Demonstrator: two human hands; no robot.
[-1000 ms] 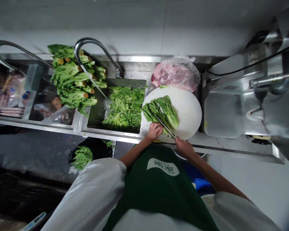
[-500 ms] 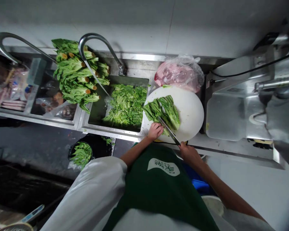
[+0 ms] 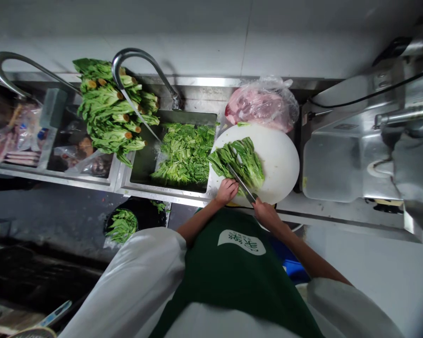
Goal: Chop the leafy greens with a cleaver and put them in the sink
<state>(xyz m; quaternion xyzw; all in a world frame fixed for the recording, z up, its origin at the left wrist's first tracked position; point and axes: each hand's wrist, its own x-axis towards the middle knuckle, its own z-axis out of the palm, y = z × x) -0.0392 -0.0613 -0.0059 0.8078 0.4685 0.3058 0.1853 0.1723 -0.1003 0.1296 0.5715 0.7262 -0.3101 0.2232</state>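
A bunch of leafy greens [image 3: 242, 161] lies on a round white cutting board [image 3: 278, 162]. My left hand [image 3: 226, 190] is curled over the near end of the greens and presses them down. My right hand [image 3: 265, 211] grips the handle of a knife [image 3: 240, 184], whose blade slants up and left across the stems beside my left fingers.
A sink basin [image 3: 143, 164] left of the board holds chopped greens [image 3: 185, 155], with water running from a curved tap [image 3: 141, 70]. Whole greens [image 3: 109, 112] are stacked further left. Bagged raw meat [image 3: 261, 105] lies behind the board. A steel machine [image 3: 366, 145] stands right. A bin of greens [image 3: 123, 225] sits below.
The knife and my right hand drew back toward me, then moved in again across the stems. My left hand stayed on the greens.
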